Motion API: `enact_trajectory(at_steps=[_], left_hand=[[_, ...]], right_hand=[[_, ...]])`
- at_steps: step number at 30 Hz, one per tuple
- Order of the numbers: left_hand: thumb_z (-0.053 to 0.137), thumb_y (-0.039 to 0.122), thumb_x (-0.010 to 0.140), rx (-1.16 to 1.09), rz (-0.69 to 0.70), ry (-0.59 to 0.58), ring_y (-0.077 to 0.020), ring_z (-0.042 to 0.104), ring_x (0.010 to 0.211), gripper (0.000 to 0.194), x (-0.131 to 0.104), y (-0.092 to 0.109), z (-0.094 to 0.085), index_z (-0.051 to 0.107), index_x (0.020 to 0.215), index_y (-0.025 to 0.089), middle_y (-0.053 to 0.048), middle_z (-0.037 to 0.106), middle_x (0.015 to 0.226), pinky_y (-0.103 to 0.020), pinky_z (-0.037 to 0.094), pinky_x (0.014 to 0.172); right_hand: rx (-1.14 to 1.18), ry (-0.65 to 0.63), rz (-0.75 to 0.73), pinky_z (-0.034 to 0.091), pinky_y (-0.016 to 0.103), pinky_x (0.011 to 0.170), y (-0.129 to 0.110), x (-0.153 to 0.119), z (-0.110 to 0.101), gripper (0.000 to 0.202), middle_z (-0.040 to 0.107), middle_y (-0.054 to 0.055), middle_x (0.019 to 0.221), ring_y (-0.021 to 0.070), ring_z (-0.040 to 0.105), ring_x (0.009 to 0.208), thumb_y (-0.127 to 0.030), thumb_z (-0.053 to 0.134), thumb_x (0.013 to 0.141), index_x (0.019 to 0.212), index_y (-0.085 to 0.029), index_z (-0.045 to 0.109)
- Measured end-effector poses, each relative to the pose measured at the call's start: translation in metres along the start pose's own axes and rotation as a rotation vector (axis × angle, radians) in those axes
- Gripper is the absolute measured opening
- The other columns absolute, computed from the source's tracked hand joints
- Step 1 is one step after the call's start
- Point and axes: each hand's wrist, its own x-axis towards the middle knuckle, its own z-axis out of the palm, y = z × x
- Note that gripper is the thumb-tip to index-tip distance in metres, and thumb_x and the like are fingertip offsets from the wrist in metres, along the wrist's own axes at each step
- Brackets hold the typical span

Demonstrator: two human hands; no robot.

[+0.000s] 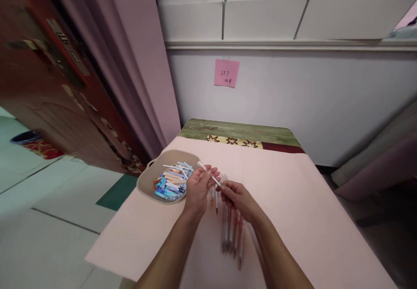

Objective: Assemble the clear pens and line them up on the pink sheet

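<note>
My left hand (199,185) is closed around a clear pen barrel (202,165), beside the basket's right rim. A thin white refill (215,180) runs from that barrel to my right hand (233,193), whose fingertips pinch its lower end. Below my right hand several clear pens (232,232) lie side by side on the pink tabletop, partly covered by the hand. Between my hands lie a dark-tipped refill (216,204) and a small orange-tinted piece (211,198). The beige basket (143,178) holds many blue, white and orange pen parts (172,184).
The pink-covered table (286,202) has a green patterned strip (234,130) at its far edge. Behind it, a pink note (226,73) is stuck to the white wall. A purple curtain (140,54) and a red door (65,76) stand at the left.
</note>
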Motion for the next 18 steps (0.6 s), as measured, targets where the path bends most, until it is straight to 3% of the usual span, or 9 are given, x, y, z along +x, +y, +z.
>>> enact_trajectory(at_steps=[4, 8, 12, 14, 18], left_hand=[[0.074, 0.029, 0.069, 0.047, 0.183, 0.083, -0.0142, 0.066, 0.074, 0.033, 0.006, 0.011, -0.005, 0.057, 0.094, 0.016, -0.006, 0.068, 0.089, -0.032, 0.054, 0.073], [0.067, 0.034, 0.074, 0.322, 0.343, 0.093, -0.0161, 0.064, 0.074, 0.027, 0.003, 0.025, -0.014, 0.057, 0.094, 0.019, -0.004, 0.068, 0.088, -0.028, 0.050, 0.063], [0.061, 0.028, 0.076, 1.066, 0.286, -0.058, -0.0162, 0.057, 0.055, 0.009, -0.011, 0.016, -0.029, 0.058, 0.072, 0.020, 0.001, 0.060, 0.058, -0.027, 0.039, 0.056], [0.058, 0.024, 0.075, 1.359, 0.283, -0.067, -0.0191, 0.058, 0.059, 0.012, -0.016, 0.003, -0.037, 0.055, 0.064, 0.020, -0.003, 0.060, 0.059, -0.028, 0.036, 0.059], [0.059, 0.027, 0.074, 1.553, 0.200, -0.128, -0.0248, 0.062, 0.069, 0.014, -0.019, -0.016, -0.051, 0.054, 0.064, 0.020, -0.009, 0.063, 0.066, -0.030, 0.035, 0.062]], right_hand=[[-0.131, -0.025, 0.068, 0.027, 0.021, 0.044, -0.001, -0.001, -0.017, 0.036, 0.055, -0.003, 0.058, 0.0063, 0.041, 0.045, -0.052, 0.068, 0.074, 0.075, -0.016, 0.064], [-0.173, 0.160, 0.091, 0.037, 0.022, 0.051, 0.000, 0.001, -0.036, 0.036, 0.062, 0.001, 0.065, 0.0097, 0.050, 0.054, -0.052, 0.067, 0.073, 0.074, -0.015, 0.068], [-0.133, 0.292, 0.030, 0.036, 0.021, 0.049, 0.002, 0.004, -0.033, 0.036, 0.062, 0.002, 0.068, 0.0093, 0.050, 0.055, -0.051, 0.062, 0.076, 0.078, -0.016, 0.070], [-0.124, 0.304, 0.029, 0.032, 0.020, 0.045, 0.003, 0.005, -0.027, 0.036, 0.060, 0.001, 0.062, 0.0090, 0.048, 0.051, -0.051, 0.060, 0.077, 0.080, -0.016, 0.069], [-0.057, 0.299, 0.045, 0.034, 0.020, 0.045, 0.007, 0.006, -0.017, 0.039, 0.062, 0.001, 0.063, 0.0095, 0.050, 0.051, -0.054, 0.059, 0.076, 0.083, -0.016, 0.064]])
